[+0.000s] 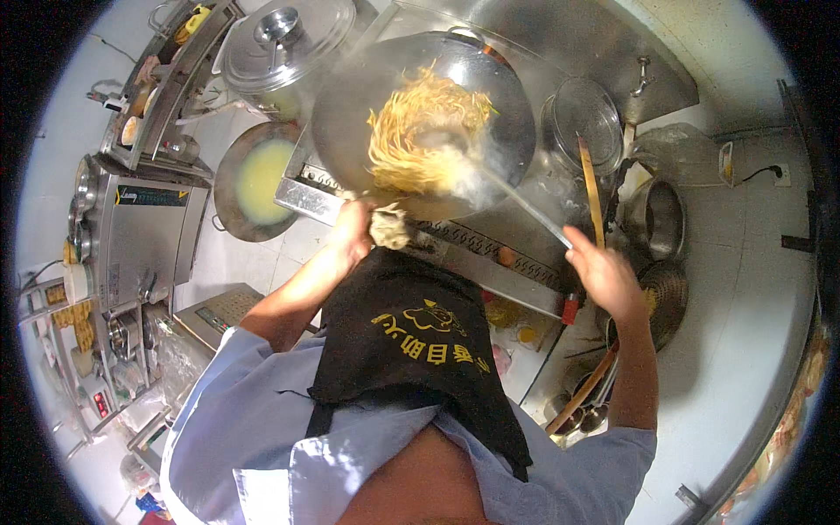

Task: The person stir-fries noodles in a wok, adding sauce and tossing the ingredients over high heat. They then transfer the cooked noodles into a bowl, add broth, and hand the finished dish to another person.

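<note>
Stir-fried noodles (400,134) lie in a large dark wok (344,98) on the stove, with steam rising from them. My left hand (352,230) grips a bunched, pale, stained cloth (389,227) at the wok's near rim. Whether a wok handle is under the cloth is hidden. In my right hand (602,272) is the long metal handle of a wok ladle or spatula (522,199). Its head sits among the noodles, blurred and partly covered by steam.
At left stands another wok (226,174) with cloudy yellow liquid. Behind it is a big lidded pot (239,62). Right of the stove are a mesh strainer (586,118), a wooden handle (590,187), a metal pot (666,216) and a perforated ladle (671,305). A tap (643,75) juts from the backsplash.
</note>
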{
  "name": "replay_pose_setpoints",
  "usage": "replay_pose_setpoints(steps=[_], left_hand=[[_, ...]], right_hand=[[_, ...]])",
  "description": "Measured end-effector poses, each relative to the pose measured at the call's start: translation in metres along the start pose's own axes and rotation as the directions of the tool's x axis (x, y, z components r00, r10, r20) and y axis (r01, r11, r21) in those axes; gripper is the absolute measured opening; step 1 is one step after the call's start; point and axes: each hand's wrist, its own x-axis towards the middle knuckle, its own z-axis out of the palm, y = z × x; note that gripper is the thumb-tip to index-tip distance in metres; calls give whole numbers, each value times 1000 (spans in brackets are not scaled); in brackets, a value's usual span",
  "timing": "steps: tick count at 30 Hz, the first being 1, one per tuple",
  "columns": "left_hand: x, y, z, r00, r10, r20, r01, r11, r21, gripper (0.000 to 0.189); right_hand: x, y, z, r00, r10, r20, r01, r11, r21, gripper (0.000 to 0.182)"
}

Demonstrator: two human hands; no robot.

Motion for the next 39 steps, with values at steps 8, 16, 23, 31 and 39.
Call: replay_pose_setpoints(steps=[8, 16, 23, 31, 39], left_hand=[[-4, -2, 13, 997, 2, -81, 1, 999, 42, 31], [68, -28, 14, 989, 65, -134, -51, 993, 104, 22], [9, -6, 47, 986, 90, -137, -75, 991, 111, 18], [-19, -7, 27, 984, 162, -79, -164, 986, -17, 35], [24, -16, 24, 973, 170, -153, -161, 984, 74, 22]], right_hand=[[1, -5, 32, 999, -14, 30, 15, 999, -40, 48], [64, -51, 55, 988, 143, 59, -147, 987, 70, 46], [38, 12, 17, 998, -6, -61, 2, 998, -58, 48], [-7, 20, -2, 998, -56, -36, 54, 996, -68, 41], [31, -35, 40, 994, 47, 102, -39, 996, -74, 48]])
